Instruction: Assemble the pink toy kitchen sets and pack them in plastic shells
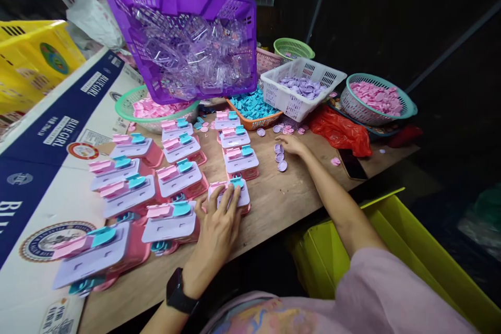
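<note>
My left hand (pixel 216 225) lies flat with fingers spread on the nearest lavender card pack (pixel 231 195), which carries a pink and a blue clip. Behind it stands a row of similar packs (pixel 236 150). My right hand (pixel 293 145) reaches out to a small group of loose lavender discs (pixel 279 157) on the wooden table (pixel 274 198); its fingers curl down at the discs and I cannot make out whether they hold one. More card packs (pixel 129 188) lie in rows to the left.
A tilted purple crate (pixel 180 36) holds clear plastic pieces. Baskets of pink (pixel 378 96), lavender (pixel 301 86) and blue (pixel 252 105) parts stand at the back. A red bag (pixel 340 130) and phone (pixel 351 163) lie at right. A cardboard box (pixel 47 156) is left, a yellow bin (pixel 399 240) below.
</note>
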The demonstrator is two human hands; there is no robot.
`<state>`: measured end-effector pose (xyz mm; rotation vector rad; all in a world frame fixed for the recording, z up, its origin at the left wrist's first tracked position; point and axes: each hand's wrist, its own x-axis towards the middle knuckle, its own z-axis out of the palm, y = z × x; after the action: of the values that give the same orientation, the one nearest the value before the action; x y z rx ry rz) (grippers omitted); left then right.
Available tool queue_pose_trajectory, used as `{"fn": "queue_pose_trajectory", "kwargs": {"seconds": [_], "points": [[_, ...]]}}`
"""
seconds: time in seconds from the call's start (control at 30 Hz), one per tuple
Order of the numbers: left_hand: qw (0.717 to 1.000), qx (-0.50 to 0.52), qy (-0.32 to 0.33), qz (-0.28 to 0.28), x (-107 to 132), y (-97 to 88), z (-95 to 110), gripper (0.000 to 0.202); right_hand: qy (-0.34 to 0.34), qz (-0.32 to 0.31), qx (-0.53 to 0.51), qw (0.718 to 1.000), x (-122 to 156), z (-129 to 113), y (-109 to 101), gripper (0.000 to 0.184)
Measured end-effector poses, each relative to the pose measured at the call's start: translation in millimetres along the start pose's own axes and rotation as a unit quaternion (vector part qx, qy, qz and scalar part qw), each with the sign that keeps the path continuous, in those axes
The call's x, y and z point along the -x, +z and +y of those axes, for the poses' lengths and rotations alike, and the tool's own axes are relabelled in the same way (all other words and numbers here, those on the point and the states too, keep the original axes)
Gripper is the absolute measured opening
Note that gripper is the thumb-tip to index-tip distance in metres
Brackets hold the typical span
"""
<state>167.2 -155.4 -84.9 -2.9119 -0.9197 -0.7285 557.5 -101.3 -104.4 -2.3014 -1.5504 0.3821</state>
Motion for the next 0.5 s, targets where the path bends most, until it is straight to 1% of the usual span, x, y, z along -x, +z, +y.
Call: {"fn": "queue_pose_trajectory", "kwargs": {"seconds": [0.03, 0.1, 0.17, 0.2, 0.23, 0.27, 0.33, 0.4, 0.5], "points": [[1.0, -0.001, 0.001, 0.0, 0, -0.7, 0, 0.045, 0.019, 0.001, 0.003, 1.0, 2, -4, 2, 0.045], [1.0, -0.003, 0.003, -0.003, 0, -2.5, -1, 0.044, 0.077, 0.034, 0.019, 0.996, 10, -14, 8, 0.045], [1.0, -0.003, 0.002, -0.008, 0, -4.7, -1, 0.043, 0.134, 0.066, 0.044, 0.988, 23, -27, 16, 0.062], [1.0, -0.002, 0.001, -0.01, 0, -5.8, -1, 0.042, 0.15, 0.071, 0.058, 0.984, 30, -35, 21, 0.07], [1.0, -0.003, 0.0, -0.012, -1, -6.6, -1, 0.041, 0.153, 0.066, 0.072, 0.983, 36, -42, 26, 0.072], [1.0, -0.003, 0.0, -0.013, -1, -7.3, -1, 0.04, 0.143, 0.054, 0.086, 0.985, 40, -48, 31, 0.069], [1.0, -0.004, -0.002, -0.016, -2, -7.9, 0, 0.04, 0.094, 0.03, 0.112, 0.989, 44, -58, 42, 0.052], [1.0, 0.0, -0.005, -0.025, -2, -7.9, 0, 0.041, 0.047, 0.027, 0.126, 0.991, 39, -63, 50, 0.038], [0.999, 0.032, -0.006, -0.034, 1, -9.5, -2, 0.042, 0.006, 0.037, 0.098, 0.994, 23, -63, 54, 0.035]]}}
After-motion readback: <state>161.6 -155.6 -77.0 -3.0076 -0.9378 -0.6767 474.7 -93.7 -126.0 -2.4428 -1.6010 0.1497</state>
